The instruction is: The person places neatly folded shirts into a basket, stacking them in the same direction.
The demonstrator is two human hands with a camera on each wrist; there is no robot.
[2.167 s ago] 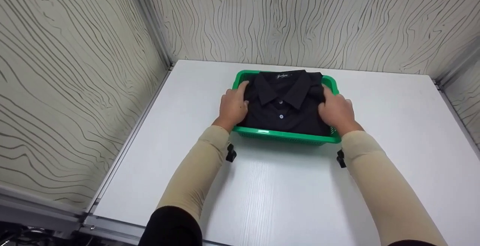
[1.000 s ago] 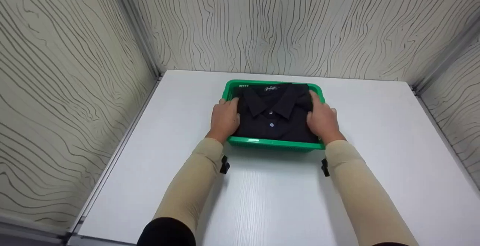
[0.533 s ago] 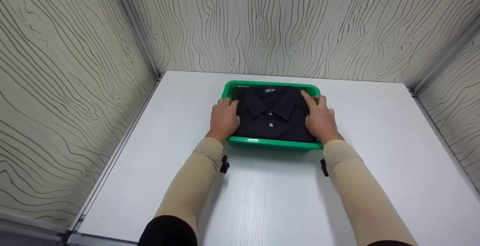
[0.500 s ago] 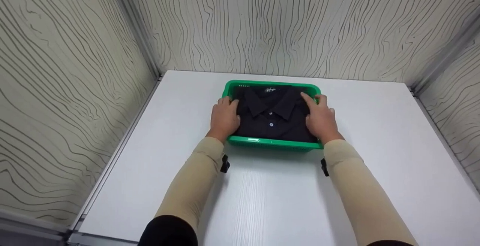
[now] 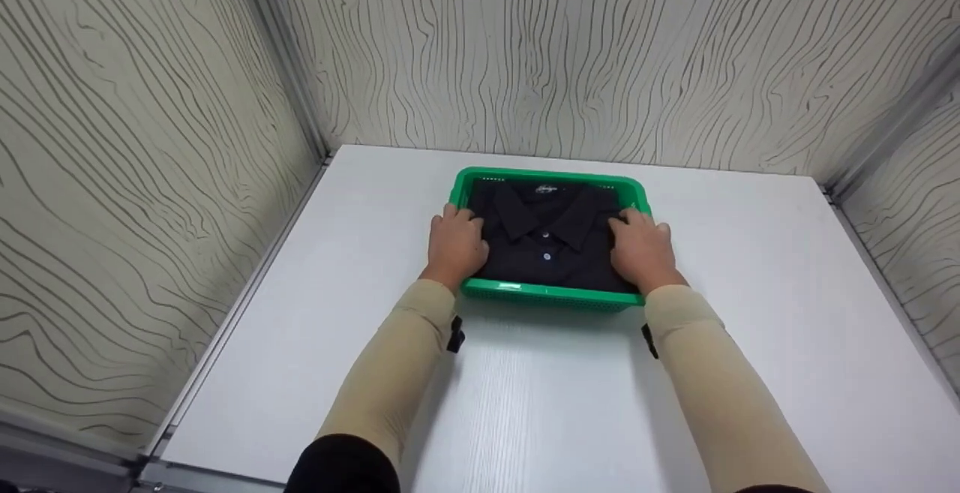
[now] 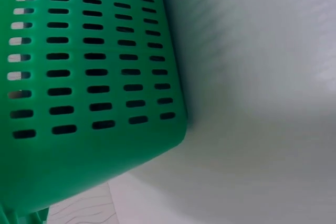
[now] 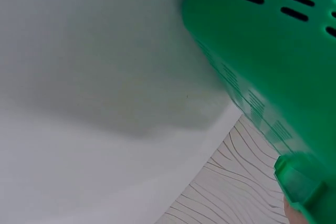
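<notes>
A green plastic basket (image 5: 551, 294) with slotted walls sits on the white table. Inside it a black collared shirt (image 5: 517, 260) lies folded, collar toward the back, white buttons facing up. My left hand (image 5: 456, 245) grips the basket's left end over the rim, its thumb on the inner side against the shirt. At the opposite end my right hand (image 5: 643, 249) holds the rim in the same way, fingertips bent over the shirt's edge. The left wrist view shows the slotted wall (image 6: 94, 82); in the right wrist view a fingertip (image 7: 293, 214) shows beside a green tab on the rim.
The white table (image 5: 510, 403) stretches in front of the basket and to both sides. A patterned wall panel (image 5: 562, 58) stands close behind the table's back edge, and another panel (image 5: 150, 178) rises along the left. A metal rail (image 5: 277, 50) marks their corner.
The basket has come down slightly and a little toward me with the shirt inside. The right index finger stretched over the shirt, then bent back; the left fingers have curled more.
</notes>
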